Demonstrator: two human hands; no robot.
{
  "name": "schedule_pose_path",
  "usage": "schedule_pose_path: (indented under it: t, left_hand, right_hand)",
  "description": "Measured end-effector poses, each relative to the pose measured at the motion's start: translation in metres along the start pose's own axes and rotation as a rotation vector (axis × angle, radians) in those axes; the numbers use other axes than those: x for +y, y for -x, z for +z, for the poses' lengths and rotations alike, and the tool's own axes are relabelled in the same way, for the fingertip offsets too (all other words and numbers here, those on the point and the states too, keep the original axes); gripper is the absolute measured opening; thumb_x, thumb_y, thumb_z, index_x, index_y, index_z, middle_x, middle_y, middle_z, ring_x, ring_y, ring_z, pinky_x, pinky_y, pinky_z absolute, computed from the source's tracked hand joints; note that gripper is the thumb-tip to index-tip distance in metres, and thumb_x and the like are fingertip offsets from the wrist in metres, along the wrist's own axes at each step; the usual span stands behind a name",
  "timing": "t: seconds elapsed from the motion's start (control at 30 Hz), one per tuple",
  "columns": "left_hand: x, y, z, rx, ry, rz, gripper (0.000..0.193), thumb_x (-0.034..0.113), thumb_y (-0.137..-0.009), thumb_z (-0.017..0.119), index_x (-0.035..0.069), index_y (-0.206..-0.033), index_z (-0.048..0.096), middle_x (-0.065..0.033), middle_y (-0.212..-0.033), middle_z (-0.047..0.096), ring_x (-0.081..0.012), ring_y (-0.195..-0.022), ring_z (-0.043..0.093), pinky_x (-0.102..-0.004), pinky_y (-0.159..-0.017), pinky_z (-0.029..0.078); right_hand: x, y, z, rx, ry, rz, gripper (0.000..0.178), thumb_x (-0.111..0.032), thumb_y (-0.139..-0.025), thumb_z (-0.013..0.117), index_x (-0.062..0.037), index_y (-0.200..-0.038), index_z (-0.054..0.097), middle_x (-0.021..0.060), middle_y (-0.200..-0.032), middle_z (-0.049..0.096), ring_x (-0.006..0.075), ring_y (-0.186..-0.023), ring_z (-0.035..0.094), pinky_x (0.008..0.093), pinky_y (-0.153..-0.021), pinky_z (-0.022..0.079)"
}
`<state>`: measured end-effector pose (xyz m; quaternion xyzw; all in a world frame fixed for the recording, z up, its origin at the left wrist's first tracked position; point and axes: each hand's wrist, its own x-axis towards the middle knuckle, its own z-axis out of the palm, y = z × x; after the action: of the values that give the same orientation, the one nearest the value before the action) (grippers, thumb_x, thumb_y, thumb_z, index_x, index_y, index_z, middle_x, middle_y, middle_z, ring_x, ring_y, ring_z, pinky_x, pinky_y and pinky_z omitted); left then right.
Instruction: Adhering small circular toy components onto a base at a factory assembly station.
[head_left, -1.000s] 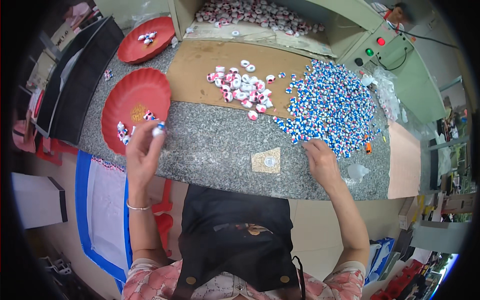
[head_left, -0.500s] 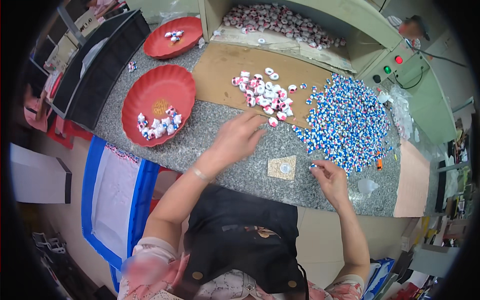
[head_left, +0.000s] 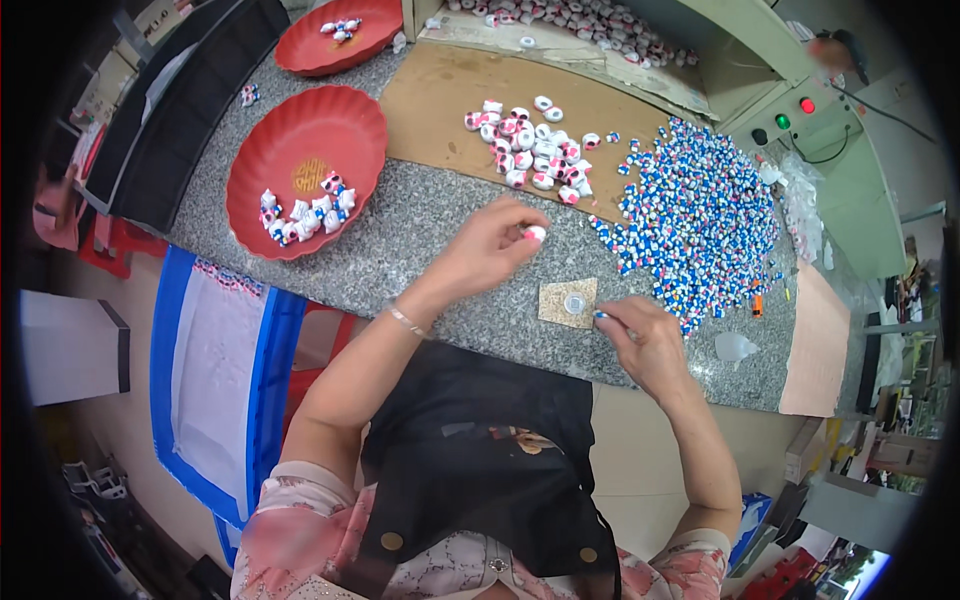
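Note:
My left hand [head_left: 488, 246] is closed in a pinch on a small white-and-pink toy head [head_left: 535, 233], held over the grey counter. My right hand [head_left: 648, 342] pinches a tiny blue-and-white piece [head_left: 601, 315] by the right edge of a small speckled tan pad [head_left: 567, 303]. A round, pale disc [head_left: 575, 302] sits on that pad. Beyond my left hand, a loose group of white-and-pink heads [head_left: 545, 150] lies partly on brown cardboard [head_left: 430, 120]. A large heap of blue-and-white pieces [head_left: 700, 220] spreads beyond my right hand.
A scalloped red bowl [head_left: 250, 150] holds several joined figures; another red bowl [head_left: 300, 55] stands behind it. More heads [head_left: 620, 40] fill an open machine at the back. A clear plastic bulb [head_left: 735, 346] and an orange object [head_left: 757, 304] lie at right. Below left is a blue bin [head_left: 255, 390].
My left hand has picked up a white-and-pink head and drawn back from the group. My right hand has moved left with its blue-and-white piece, up to the pad. The whole view has shifted slightly.

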<state>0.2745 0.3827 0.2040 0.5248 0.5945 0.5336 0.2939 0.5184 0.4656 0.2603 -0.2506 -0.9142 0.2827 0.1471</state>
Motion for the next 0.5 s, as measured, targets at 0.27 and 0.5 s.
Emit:
schedule_pose_path:
  t: [0.27, 0.5]
  left_hand:
    - [0.012, 0.071, -0.021, 0.011, 0.769, -0.29, 0.028, -0.002, -0.092, 0.063, -0.001, -0.119, 0.06, -0.01, -0.114, 0.063, -0.0165, -0.102, 0.065, -0.0303, -0.092, 0.053]
    - [0.015, 0.076, -0.014, -0.045, 0.754, -0.328, 0.031, -0.006, -0.089, 0.065, 0.0, -0.119, 0.059, -0.0069, -0.108, 0.066, -0.0147, -0.101, 0.066, -0.0282, -0.09, 0.054]
  right_hand:
    - [0.001, -0.028, 0.018, -0.108, 0.263, -0.219, 0.012, 0.0, -0.081, 0.067, -0.002, -0.093, 0.067, 0.0127, -0.08, 0.061, 0.0328, -0.073, 0.064, 0.0423, -0.063, 0.051]
    - [-0.004, -0.031, 0.014, -0.179, 0.332, -0.258, 0.008, 0.001, -0.081, 0.064, -0.0016, -0.089, 0.065, 0.0124, -0.076, 0.057, 0.0337, -0.071, 0.063, 0.0435, -0.062, 0.051]
